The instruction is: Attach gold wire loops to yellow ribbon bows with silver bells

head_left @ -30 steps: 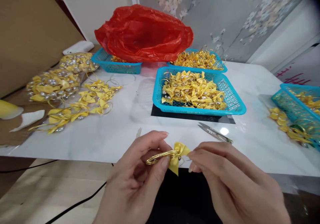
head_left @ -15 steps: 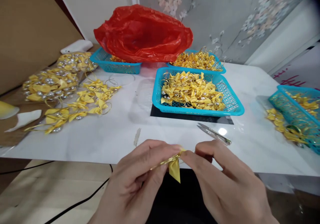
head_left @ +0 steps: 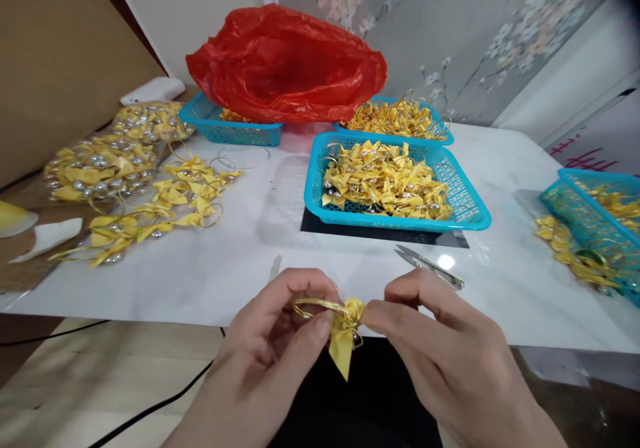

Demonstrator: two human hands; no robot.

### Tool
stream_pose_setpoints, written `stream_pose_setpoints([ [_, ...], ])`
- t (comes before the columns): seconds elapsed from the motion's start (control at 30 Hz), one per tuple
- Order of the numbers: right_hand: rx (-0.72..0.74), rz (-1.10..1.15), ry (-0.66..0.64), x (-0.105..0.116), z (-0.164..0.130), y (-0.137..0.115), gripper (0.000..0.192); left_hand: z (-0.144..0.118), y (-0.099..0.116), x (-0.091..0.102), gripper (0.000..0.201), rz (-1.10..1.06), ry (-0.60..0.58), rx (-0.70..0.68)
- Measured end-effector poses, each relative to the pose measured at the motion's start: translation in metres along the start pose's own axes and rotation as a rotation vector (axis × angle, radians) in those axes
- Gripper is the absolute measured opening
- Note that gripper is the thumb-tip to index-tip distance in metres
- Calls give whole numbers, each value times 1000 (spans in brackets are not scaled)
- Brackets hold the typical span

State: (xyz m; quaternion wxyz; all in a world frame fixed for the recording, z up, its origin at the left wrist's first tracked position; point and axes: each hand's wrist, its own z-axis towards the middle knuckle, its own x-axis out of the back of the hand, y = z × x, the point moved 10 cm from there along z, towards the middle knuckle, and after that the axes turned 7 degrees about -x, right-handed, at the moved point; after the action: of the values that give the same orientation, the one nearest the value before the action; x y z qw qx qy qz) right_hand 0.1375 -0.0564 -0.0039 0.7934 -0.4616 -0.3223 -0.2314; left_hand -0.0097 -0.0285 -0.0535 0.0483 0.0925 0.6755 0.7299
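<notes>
A yellow ribbon bow (head_left: pixel 343 348) with a gold cord loop and a small silvery bead is held between my hands, just in front of the table edge. My left hand (head_left: pixel 275 341) is closed on it, thumb and fingers pinching where the cord loop meets the ribbon. From the other side, my right hand (head_left: pixel 440 341) pinches the bow's right edge with thumb and forefinger; its other fingers are curled. Just beyond my right hand lies a pair of thread snips (head_left: pixel 431 266).
A blue basket (head_left: pixel 400 225) heaped with similar bows stands ahead, with another basket (head_left: pixel 445 139) behind. A red plastic bag (head_left: pixel 285 68) sits over a third. Loose bows (head_left: pixel 170 198) and bagged ones (head_left: pixel 100 168) lie left. Another basket (head_left: pixel 575 201) stands far right.
The bow has turned in my left hand, so its knot, bead and cord loop now show more plainly. My left fingers have lifted off its top.
</notes>
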Motion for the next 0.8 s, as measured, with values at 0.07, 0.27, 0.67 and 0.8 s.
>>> stream_pose_setpoints([
  [0.07, -19, 30, 4, 0, 0, 1, 34, -2, 2, -3, 20, -49, -15, -13],
  [0.27, -47, 68, 7, -2, 0, 1, 29, -2, 19, -9, 38, 43, -62, -177],
  [0.67, -59, -49, 171, 15, -10, -10, 23, -4, 25, 2, 34, 253, 105, -245],
  [0.8, -35, 12, 175, 7, -11, -19, 21, -5, 26, 1, 32, 235, 107, -260],
])
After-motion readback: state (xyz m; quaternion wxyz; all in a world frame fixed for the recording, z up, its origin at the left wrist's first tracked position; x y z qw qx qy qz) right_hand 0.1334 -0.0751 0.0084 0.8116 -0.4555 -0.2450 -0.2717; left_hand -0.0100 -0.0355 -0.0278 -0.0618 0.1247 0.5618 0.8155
